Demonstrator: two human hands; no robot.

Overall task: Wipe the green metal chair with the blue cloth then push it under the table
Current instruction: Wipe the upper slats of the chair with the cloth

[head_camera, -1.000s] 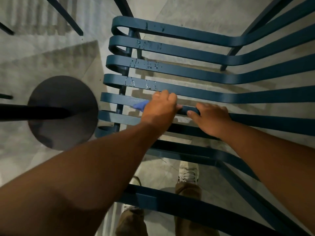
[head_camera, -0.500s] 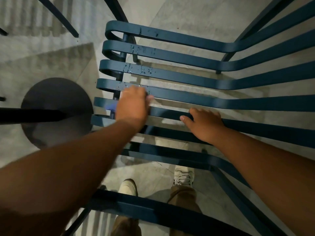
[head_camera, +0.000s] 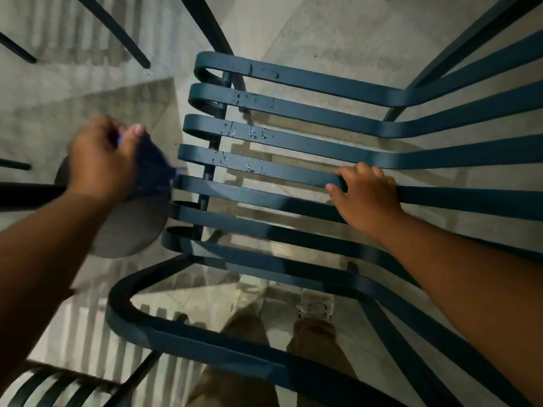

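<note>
Just left of the chair (head_camera: 293, 177), the left hand (head_camera: 101, 160), now lifted off the slats, is gripping the blue cloth (head_camera: 152, 168), droplets remaining while the right hand (head_camera: 367, 198) is clasping a slat.

A single head-worn wide-angle camera looks steeply down, close over the chair (head_camera: 293, 183) slats, to the floor (head_camera: 308, 33).

Left hand (head_camera: 101, 160) lifted the blue cloth (head_camera: 154, 168) off the slats — clear of the chair (head_camera: 293, 174).
</note>
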